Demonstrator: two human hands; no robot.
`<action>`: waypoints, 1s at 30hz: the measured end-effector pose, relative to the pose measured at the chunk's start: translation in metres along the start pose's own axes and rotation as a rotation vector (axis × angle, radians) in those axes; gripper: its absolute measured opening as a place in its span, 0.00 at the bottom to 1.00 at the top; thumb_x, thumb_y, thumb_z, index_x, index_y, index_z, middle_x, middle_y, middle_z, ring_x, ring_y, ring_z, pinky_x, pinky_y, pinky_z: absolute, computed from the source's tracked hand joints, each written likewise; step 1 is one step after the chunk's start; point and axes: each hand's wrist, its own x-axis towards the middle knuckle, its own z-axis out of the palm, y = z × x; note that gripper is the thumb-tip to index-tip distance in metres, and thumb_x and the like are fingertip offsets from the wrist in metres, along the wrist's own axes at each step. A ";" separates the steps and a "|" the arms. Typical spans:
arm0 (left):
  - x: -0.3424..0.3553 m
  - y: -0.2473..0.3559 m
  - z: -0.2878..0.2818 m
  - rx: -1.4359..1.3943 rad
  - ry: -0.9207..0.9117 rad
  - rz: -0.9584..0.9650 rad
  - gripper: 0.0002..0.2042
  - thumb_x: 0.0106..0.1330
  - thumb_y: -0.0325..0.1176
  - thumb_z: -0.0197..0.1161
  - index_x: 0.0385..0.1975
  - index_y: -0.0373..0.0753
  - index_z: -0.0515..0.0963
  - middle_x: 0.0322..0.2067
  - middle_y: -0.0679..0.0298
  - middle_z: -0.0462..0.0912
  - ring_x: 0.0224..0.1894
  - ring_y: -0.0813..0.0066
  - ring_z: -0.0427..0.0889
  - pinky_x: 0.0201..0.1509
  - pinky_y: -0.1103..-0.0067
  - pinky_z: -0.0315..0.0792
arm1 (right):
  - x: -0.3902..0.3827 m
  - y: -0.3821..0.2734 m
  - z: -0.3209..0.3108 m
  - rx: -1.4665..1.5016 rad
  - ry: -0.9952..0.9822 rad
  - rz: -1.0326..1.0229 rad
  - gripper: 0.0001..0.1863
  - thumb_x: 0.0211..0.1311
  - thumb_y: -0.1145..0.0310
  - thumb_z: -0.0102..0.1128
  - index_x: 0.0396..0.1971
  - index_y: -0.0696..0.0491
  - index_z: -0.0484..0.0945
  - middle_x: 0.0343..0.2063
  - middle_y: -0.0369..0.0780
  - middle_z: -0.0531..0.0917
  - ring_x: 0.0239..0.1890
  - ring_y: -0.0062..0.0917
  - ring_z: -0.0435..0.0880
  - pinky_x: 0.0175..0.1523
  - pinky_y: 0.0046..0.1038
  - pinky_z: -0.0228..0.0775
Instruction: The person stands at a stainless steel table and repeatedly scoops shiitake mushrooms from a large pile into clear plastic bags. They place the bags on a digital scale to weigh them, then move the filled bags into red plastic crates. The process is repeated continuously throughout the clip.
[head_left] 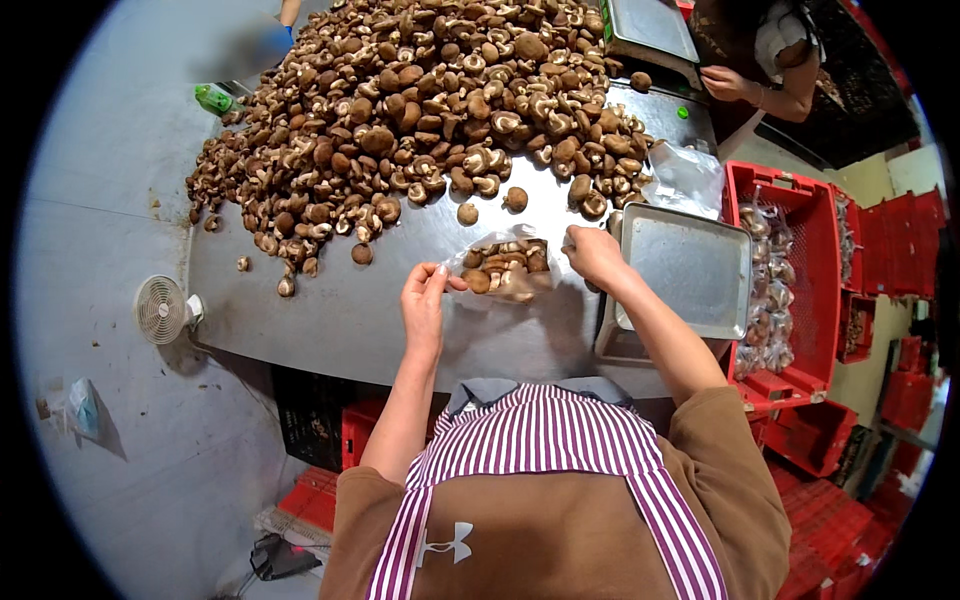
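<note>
A clear plastic bag (522, 290) partly filled with brown mushrooms lies in front of me on the steel table (390, 330). The thumb and fingers of my left hand (424, 300) pinch its left edge. Just off the right side of the bag, my right hand (597, 258) is closed with its fingers curled. Whatever may be between those fingers is hidden. Beyond both hands rises a large heap of mushrooms (420, 110), with a few loose mushrooms (515, 199) between the heap and the bag.
Right of my right hand sits a metal tray (685, 265) resting on a scale-like base. Past it, a red crate (825, 300) holds bagged mushrooms (765, 300). Clear bags (687, 178) lie behind the tray. A co-worker's hand (728, 83) is beside another scale (650, 30). A small fan (162, 309) is at left.
</note>
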 end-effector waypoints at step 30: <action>-0.010 -0.029 0.223 0.053 -0.808 -0.003 0.09 0.62 0.29 0.67 0.38 0.37 0.76 0.35 0.67 0.84 0.33 0.84 0.77 0.37 0.84 0.71 | -0.264 0.103 -0.089 1.106 0.944 0.570 0.19 0.68 0.59 0.58 0.52 0.55 0.75 0.41 0.33 0.81 0.42 0.17 0.79 0.44 0.20 0.69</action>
